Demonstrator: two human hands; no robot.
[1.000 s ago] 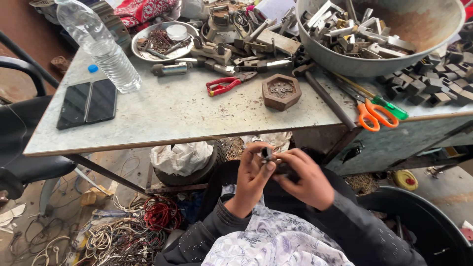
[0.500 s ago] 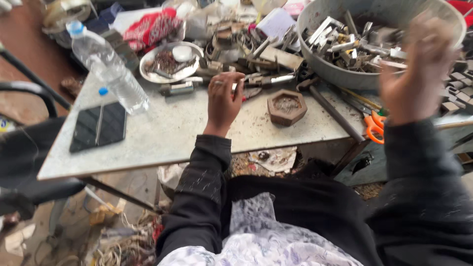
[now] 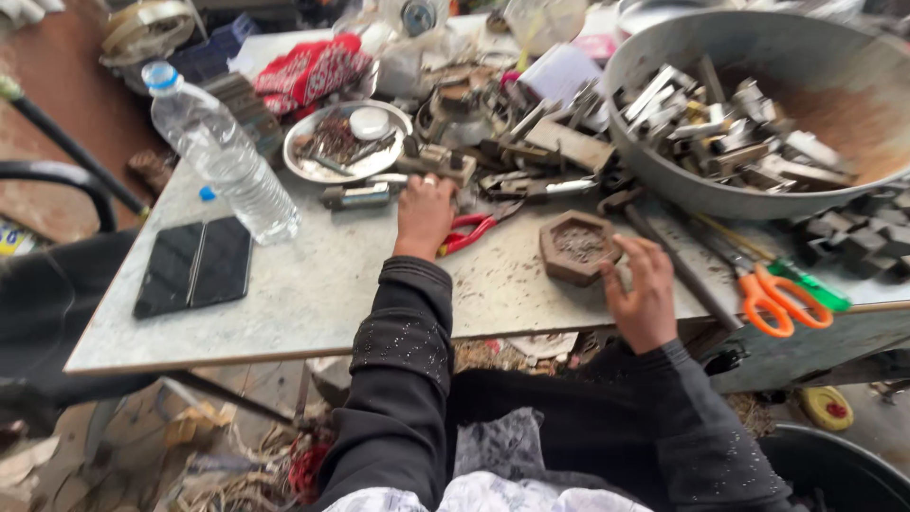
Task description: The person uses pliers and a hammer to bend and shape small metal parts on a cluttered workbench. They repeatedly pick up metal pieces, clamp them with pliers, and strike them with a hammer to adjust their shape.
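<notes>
The left hand lay knuckles-up on the counter, fingers curled down onto a grey metal part left of the hexagonal wooden dish; whether they gripped it could not be told. Red-handled pliers lay between that hand and the dish. The right hand rested just right of the dish, fingers loosely spread, touching its rim and holding nothing. Orange scissors lay farther right of the dish.
</notes>
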